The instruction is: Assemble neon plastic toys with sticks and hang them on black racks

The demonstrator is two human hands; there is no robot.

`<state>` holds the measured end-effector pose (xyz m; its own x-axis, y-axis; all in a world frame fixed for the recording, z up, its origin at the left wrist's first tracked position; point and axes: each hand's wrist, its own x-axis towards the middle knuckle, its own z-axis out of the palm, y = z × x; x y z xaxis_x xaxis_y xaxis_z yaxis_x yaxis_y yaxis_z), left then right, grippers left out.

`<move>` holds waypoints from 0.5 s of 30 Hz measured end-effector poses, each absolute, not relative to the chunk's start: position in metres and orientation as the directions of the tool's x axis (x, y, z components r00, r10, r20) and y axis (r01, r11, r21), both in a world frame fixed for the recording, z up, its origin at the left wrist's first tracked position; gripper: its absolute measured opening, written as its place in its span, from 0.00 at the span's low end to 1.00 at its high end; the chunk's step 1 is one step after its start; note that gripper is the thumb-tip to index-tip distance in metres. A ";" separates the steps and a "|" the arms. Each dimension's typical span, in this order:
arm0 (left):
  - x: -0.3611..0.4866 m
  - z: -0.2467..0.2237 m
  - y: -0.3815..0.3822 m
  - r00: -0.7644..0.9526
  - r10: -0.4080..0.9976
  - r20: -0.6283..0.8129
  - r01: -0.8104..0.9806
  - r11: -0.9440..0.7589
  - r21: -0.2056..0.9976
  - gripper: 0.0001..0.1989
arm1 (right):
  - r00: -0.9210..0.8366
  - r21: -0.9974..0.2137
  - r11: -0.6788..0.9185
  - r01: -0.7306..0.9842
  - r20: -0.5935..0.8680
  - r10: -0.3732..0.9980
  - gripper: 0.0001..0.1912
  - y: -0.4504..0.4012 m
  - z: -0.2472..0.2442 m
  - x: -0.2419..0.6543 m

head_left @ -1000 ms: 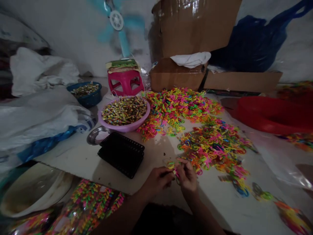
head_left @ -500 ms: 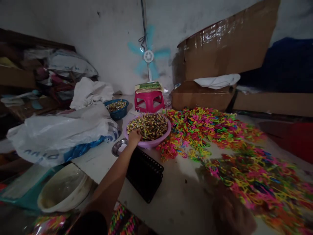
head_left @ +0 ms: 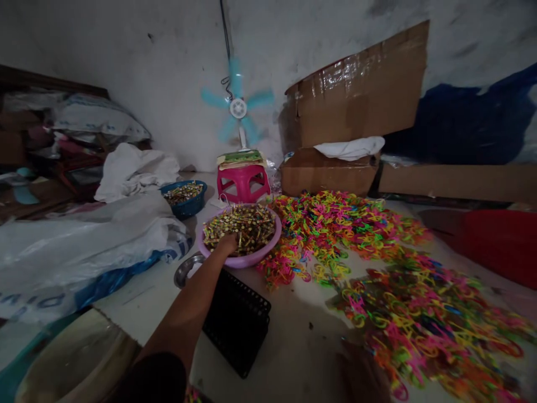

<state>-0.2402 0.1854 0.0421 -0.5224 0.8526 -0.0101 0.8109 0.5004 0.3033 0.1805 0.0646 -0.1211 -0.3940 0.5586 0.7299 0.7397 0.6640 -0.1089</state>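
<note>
across the table [head_left: 296, 327], left hand [head_left: 229, 244] has left right hand [head_left: 364, 372] for the basin [head_left: 247, 261]; joint work seems paused; can't tell either grip.

Basin [head_left: 251, 260] before stool [head_left: 244, 172], loop pile [head_left: 335, 224] to right

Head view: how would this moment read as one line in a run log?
left hand: at small sticks in lilac basin, grip hidden | right hand: blurred, beside bright plastic pieces | black tray: near basin
</note>
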 end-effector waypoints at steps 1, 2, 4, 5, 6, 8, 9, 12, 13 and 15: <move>-0.242 0.044 0.183 -0.508 0.862 0.002 0.812 0.478 0.335 0.15 | -0.398 -0.110 0.668 0.736 0.728 0.559 0.13 0.064 -0.121 0.180; -0.245 0.047 0.181 -0.501 0.865 0.023 0.808 0.458 0.370 0.15 | -0.400 -0.108 0.669 0.735 0.728 0.557 0.14 0.064 -0.120 0.179; -0.249 0.057 0.177 -0.508 0.857 0.085 0.788 0.422 0.449 0.15 | -0.399 -0.108 0.673 0.732 0.733 0.551 0.14 0.064 -0.117 0.179; -0.250 0.064 0.176 -0.520 0.846 0.119 0.772 0.405 0.490 0.15 | -0.393 -0.115 0.675 0.729 0.737 0.550 0.14 0.063 -0.116 0.179; -0.250 0.071 0.175 -0.535 0.831 0.151 0.753 0.388 0.532 0.15 | -0.383 -0.129 0.677 0.725 0.741 0.551 0.15 0.063 -0.115 0.178; -0.243 0.087 0.173 -0.558 0.806 0.200 0.711 0.340 0.616 0.14 | -0.343 -0.188 0.677 0.712 0.749 0.568 0.16 0.063 -0.113 0.178; -0.235 0.094 0.172 -0.558 0.801 0.215 0.690 0.305 0.657 0.14 | -0.314 -0.237 0.676 0.698 0.747 0.586 0.16 0.064 -0.112 0.177; -0.188 0.103 0.159 -0.493 0.842 0.218 0.619 0.164 0.768 0.14 | -0.172 -0.505 0.640 0.580 0.691 0.702 0.14 0.065 -0.104 0.173; -0.165 0.100 0.151 -0.449 0.871 0.201 0.586 0.117 0.802 0.15 | -0.128 -0.574 0.614 0.542 0.665 0.735 0.13 0.064 -0.099 0.171; -0.114 0.087 0.128 -0.341 0.929 0.144 0.511 0.055 0.858 0.17 | -0.026 -0.700 0.530 0.478 0.592 0.806 0.13 0.060 -0.083 0.163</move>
